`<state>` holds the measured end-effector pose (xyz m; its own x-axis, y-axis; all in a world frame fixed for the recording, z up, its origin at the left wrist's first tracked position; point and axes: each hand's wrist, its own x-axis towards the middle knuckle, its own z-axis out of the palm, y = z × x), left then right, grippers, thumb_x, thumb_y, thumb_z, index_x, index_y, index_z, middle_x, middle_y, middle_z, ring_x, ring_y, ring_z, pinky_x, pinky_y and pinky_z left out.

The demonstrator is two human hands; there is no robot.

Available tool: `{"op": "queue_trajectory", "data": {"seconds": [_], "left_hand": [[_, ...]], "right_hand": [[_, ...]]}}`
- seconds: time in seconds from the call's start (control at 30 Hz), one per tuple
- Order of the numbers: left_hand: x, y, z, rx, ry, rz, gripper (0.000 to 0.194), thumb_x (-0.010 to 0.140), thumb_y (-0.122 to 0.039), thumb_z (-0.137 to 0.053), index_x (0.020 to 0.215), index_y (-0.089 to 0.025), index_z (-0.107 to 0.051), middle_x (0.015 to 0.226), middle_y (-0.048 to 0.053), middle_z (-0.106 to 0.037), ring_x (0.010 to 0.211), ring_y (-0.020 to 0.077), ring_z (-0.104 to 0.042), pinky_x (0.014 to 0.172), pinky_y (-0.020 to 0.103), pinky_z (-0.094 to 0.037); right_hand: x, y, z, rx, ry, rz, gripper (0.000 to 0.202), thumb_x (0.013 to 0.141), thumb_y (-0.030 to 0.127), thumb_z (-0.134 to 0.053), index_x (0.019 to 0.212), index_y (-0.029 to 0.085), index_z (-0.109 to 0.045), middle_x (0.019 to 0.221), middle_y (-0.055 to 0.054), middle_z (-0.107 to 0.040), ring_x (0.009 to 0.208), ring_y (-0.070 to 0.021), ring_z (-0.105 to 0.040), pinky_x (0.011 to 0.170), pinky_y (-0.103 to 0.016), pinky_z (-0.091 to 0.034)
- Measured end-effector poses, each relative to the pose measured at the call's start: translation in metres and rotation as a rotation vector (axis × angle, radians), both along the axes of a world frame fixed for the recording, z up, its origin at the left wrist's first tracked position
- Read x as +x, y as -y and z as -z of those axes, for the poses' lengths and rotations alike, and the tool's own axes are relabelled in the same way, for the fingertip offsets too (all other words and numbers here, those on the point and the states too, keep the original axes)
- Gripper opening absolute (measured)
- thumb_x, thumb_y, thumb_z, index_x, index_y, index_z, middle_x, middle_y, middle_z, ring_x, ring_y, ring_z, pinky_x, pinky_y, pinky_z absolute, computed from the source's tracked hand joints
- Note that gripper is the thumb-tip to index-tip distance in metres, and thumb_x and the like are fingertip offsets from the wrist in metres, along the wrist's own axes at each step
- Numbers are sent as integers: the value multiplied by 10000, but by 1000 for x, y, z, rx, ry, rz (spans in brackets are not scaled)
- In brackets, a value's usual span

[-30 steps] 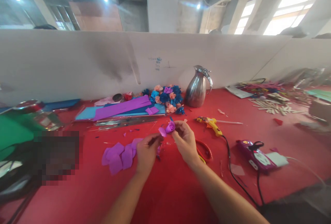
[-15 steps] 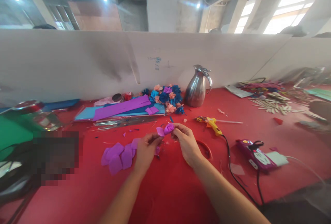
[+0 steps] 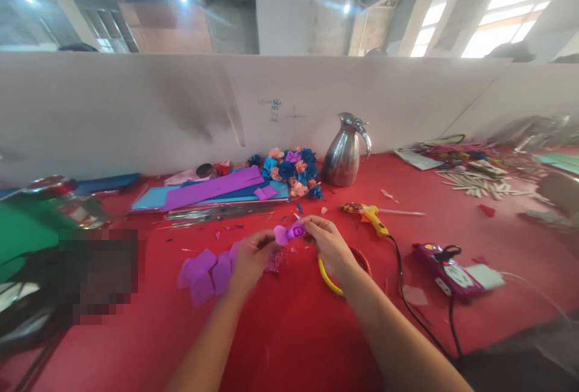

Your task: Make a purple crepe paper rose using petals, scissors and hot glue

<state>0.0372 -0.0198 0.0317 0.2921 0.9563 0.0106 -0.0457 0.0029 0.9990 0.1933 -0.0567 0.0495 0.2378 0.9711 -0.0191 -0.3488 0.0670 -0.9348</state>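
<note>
Between my two hands is a small rolled purple paper flower (image 3: 297, 231), with one rounded petal sticking out to its left. My left hand (image 3: 256, 256) is closed, pinching the flower's lower left by that petal. The fingertips of my right hand (image 3: 326, 241) are closed on its right edge. Partly hidden beneath my right hand and wrist are a yellow loop (image 3: 329, 278) and a red loop (image 3: 364, 259) on the table, perhaps scissor handles. A pale pointed tip (image 3: 297, 216) shows just above the flower. Loose purple paper petals (image 3: 202, 277) lie left of my left hand.
A yellow glue gun (image 3: 373, 220) lies to the right, its cord running to a purple power box (image 3: 447, 271). Behind are a metal jug (image 3: 346, 154), a heap of paper flowers (image 3: 289, 170) and purple paper strips (image 3: 212, 187). Wooden sticks (image 3: 479, 186) lie at the far right.
The flower has turned slightly, and its left petal looks rounder and fuller to my view. My right hand has shifted a little, and the yellow loop beneath it now shows.
</note>
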Motion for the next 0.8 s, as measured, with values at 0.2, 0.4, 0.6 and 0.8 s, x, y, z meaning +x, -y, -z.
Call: {"op": "queue_trajectory", "data": {"seconds": [0.2,0.4,0.6,0.8], "left_hand": [[-2,-1,-6,6,-21,8,141,626,-282,-704,664,-146,-694,545,6,-609,502,111,-519,487,216,-395],[-5,-2,-9,-20,-31,78,158,602,-296,-716,595,-144,-673,522,14,-608,480,115,-511,481,226,-395],[-6,-2,-9,16,-46,118,162,600,-304,-723,575,-153,-671,521,9,-604,489,117,-503,494,231,-401],[-7,-2,-7,-5,-4,110,183,610,-316,-744,637,-147,-679,556,9,-609,510,110,-497,496,223,-392]], "right_hand": [[2,4,-7,58,12,-74,135,631,308,-708,714,201,-713,675,4,-664,621,-127,-517,587,-243,-336],[2,5,-10,127,34,-134,208,631,410,-746,649,206,-713,622,3,-661,607,-138,-539,626,-267,-393],[-1,3,-5,17,-103,-167,279,587,419,-795,601,175,-660,574,24,-601,533,-92,-478,554,-229,-370],[-6,5,-5,-96,-326,-200,270,568,361,-822,639,168,-647,568,41,-577,514,-74,-488,535,-203,-408]]}}
